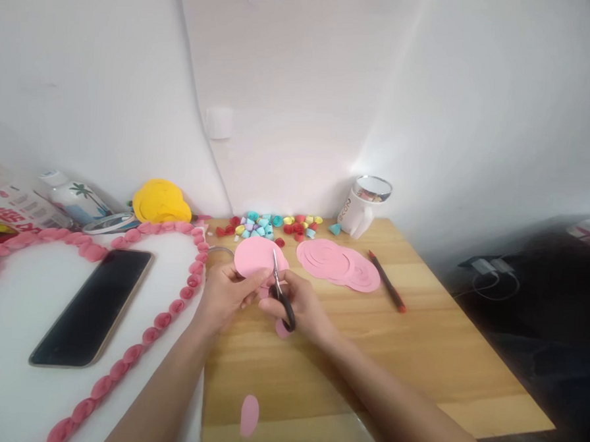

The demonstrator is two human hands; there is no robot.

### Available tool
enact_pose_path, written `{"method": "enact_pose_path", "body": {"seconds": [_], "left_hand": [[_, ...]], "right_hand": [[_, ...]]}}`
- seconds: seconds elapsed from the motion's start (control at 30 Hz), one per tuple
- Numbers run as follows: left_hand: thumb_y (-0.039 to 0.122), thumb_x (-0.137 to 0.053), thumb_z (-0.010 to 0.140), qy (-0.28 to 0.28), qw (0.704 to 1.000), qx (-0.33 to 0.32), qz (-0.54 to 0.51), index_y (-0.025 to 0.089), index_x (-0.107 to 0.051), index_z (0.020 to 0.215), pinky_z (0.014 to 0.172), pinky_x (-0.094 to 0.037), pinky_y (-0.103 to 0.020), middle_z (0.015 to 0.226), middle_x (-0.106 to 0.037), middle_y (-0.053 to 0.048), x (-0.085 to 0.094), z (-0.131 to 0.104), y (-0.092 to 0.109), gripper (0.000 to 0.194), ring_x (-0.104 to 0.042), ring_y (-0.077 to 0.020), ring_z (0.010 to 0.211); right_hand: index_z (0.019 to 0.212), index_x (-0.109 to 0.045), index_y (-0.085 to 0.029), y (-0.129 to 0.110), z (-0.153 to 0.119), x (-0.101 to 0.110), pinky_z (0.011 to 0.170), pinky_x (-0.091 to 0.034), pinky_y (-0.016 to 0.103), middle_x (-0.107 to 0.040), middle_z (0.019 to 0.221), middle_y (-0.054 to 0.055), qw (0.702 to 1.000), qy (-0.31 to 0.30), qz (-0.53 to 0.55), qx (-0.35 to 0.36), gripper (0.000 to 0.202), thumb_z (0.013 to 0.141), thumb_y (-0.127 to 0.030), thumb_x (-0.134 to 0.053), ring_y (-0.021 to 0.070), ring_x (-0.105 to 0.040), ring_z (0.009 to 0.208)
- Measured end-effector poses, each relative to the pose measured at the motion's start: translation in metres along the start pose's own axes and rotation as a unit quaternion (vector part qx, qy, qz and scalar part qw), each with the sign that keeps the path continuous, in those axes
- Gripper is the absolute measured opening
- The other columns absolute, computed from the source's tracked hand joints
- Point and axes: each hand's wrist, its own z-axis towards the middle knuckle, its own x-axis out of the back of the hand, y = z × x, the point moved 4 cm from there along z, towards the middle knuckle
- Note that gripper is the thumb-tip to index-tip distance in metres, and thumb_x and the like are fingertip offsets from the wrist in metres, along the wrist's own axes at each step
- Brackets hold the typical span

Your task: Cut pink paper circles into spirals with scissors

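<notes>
My left hand pinches the lower edge of a pink paper circle, just above the wooden table. My right hand is closed on small scissors with black handles. Their metal blades point up and away, lying over the right part of the pink paper, and the two hands nearly touch. A small pink paper piece shows under the scissor handles. To the right, pink paper spirals lie overlapping on the table.
Left, a white board edged with pink paper roses bears a phone. Coloured paper roses and a white mug stand at the back. A dark red-tipped pen lies right; a pink scrap lies near the front.
</notes>
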Motion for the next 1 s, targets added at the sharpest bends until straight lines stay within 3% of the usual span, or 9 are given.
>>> {"method": "enact_pose_path", "body": {"seconds": [0.27, 1.0], "left_hand": [[0.035, -0.066, 0.067, -0.026, 0.999, -0.008, 0.038, 0.013, -0.054, 0.051, 0.037, -0.024, -0.018, 0.038, -0.043, 0.005, 0.0021, 0.0016, -0.0037, 0.029, -0.035, -0.0043, 0.037], [0.033, -0.067, 0.065, -0.028, 1.000, -0.011, -0.006, 0.014, -0.059, 0.059, 0.038, -0.025, -0.019, 0.040, -0.043, 0.007, 0.0025, 0.0008, 0.0000, 0.021, -0.034, -0.0043, 0.038]], "right_hand": [[0.083, -0.046, -0.019, -0.0037, 0.0027, 0.0025, 0.053, -0.038, 0.022, -0.053, 0.068, -0.001, 1.000, -0.004, -0.009, 0.027, 0.049, 0.055, -0.043, -0.077, 0.0112, -0.048, 0.060], [0.081, -0.048, -0.017, -0.0021, 0.0024, 0.0027, 0.048, -0.031, 0.020, -0.049, 0.061, -0.004, 1.000, -0.003, 0.011, 0.018, 0.046, 0.055, -0.043, -0.076, 0.0078, -0.040, 0.052]]}}
